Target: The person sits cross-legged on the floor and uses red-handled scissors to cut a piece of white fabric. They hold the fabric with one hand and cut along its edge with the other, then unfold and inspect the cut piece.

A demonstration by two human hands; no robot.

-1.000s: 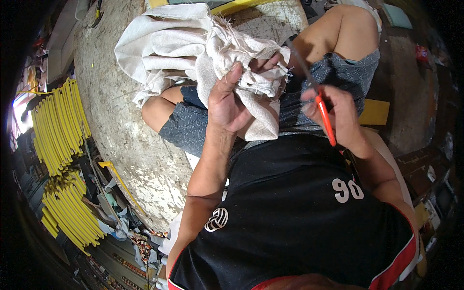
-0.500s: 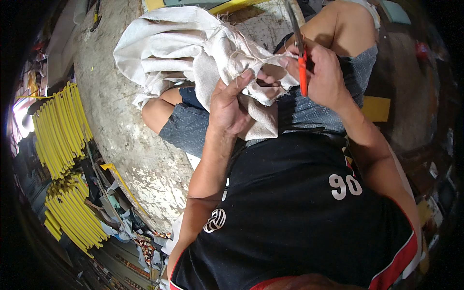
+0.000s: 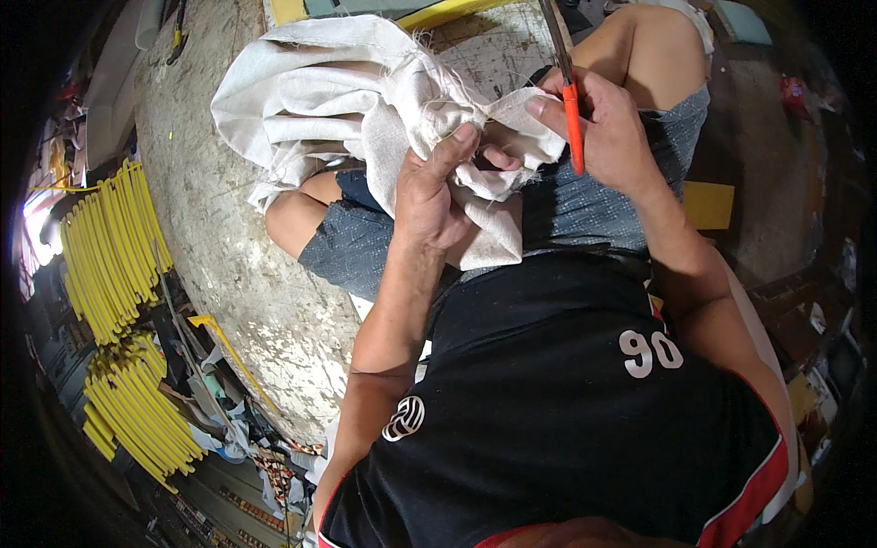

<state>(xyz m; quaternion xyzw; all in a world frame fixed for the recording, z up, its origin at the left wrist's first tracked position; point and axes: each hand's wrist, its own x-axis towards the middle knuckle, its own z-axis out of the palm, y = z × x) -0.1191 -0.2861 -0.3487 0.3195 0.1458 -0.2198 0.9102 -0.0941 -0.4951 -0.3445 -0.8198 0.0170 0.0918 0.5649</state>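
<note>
Rumpled off-white cloth point(image 3: 301, 91) with frayed, loose threads spreads over my lap and the worn surface beyond. My left hand point(image 3: 438, 192) grips a bunched part of it, thumb on top, fingertips showing through the folds. My right hand point(image 3: 603, 128) holds scissors point(image 3: 573, 123) with orange handles, their dark blades pointing away from me, and its thumb and fingers also meet the raised, frayed edge of the cloth to the right of my left hand.
I sit cross-legged on a scuffed, paint-worn platform point(image 3: 210, 219). Stacks of curved yellow tubes point(image 3: 114, 251) lie at the left. A small black-and-yellow tool point(image 3: 177, 36) is at the upper left, a yellow board point(image 3: 703, 205) at the right.
My right hand has moved up and left to the cloth, the scissors turning more upright. The frayed edge there is now pulled out further. My left hand stays nearly in place.
</note>
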